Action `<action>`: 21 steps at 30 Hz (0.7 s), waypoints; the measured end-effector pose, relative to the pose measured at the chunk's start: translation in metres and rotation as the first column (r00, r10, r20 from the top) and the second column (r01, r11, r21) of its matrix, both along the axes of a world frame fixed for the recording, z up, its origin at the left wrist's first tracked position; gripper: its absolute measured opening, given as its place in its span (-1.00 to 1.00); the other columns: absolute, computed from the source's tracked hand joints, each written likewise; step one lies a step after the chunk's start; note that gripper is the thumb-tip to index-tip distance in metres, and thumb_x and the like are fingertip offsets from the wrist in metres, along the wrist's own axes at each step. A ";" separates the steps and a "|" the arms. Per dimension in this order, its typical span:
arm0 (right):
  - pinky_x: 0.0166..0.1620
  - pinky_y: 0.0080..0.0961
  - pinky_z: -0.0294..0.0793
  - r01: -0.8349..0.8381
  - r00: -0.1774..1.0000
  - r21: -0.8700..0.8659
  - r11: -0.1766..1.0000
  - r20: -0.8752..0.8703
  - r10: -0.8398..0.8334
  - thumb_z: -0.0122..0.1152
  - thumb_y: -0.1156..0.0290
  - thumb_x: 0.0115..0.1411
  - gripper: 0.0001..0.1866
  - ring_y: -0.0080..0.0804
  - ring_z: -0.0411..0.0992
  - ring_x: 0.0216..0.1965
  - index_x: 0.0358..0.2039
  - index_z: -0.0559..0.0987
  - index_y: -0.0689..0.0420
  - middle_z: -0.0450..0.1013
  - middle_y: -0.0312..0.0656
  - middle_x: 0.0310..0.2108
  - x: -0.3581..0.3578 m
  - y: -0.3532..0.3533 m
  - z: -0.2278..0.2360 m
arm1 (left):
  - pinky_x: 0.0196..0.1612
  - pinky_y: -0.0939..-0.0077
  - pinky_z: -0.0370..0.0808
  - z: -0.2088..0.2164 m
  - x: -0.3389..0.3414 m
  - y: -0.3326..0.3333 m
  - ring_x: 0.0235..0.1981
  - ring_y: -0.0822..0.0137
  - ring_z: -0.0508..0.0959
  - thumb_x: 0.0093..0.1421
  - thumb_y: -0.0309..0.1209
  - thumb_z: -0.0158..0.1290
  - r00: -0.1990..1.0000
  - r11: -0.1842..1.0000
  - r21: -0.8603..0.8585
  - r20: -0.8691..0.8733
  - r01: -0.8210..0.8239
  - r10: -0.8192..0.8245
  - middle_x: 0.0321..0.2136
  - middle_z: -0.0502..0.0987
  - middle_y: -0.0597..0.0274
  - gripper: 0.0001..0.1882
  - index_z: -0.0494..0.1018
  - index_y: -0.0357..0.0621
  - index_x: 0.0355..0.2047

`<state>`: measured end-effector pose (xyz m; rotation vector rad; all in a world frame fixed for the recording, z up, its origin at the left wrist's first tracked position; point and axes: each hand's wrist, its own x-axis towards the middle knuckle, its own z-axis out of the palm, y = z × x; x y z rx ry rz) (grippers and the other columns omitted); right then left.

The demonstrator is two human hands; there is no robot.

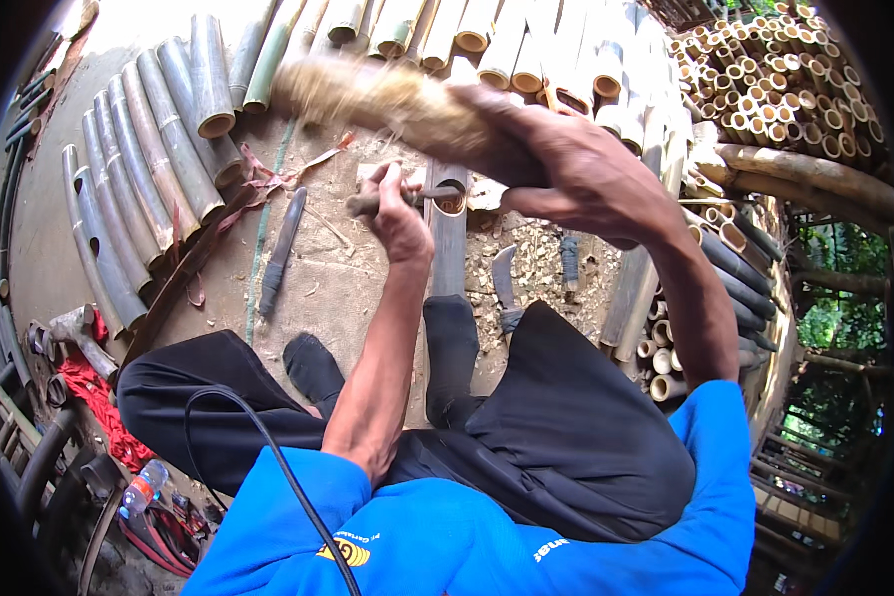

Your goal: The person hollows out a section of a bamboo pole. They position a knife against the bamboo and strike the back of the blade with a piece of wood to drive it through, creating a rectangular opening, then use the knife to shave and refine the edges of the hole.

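Note:
My left hand (401, 221) is closed around a chisel (437, 193), whose metal end lies at an oval hole in a bamboo tube (448, 253). That tube points away from me, and my right foot (451, 333) in a dark sock rests on its near end. Above and beyond the tube, my right hand (591, 169) grips a thick wooden mallet (387, 104). The mallet is smeared by motion, its pale, frayed head reaching left over the far side of my left hand. Whether the chisel's tip touches the hole's edge I cannot tell.
A knife (285, 253) lies on the mat at left. A curved blade (505, 278) and a wrapped handle (570, 260) lie among wood chips (536, 266). Bamboo tubes (129, 159) line the left and far sides; cut tubes (775, 89) are stacked at right. A bottle (146, 487) stands lower left.

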<state>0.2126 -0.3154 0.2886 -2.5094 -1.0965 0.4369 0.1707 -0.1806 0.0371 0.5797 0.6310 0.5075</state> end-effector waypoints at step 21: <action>0.39 -0.26 0.30 0.208 0.978 0.334 0.919 -0.083 -0.192 0.45 0.42 0.07 0.00 -0.17 0.36 0.33 0.52 0.20 -0.18 0.36 0.08 0.35 -0.026 -0.035 -0.017 | -0.19 0.54 0.46 0.007 -0.021 -0.002 -0.38 0.51 0.42 0.35 -0.51 0.04 0.940 0.965 0.148 0.237 0.215 -0.246 -0.39 0.48 0.28 -0.87 0.55 -0.35 -0.24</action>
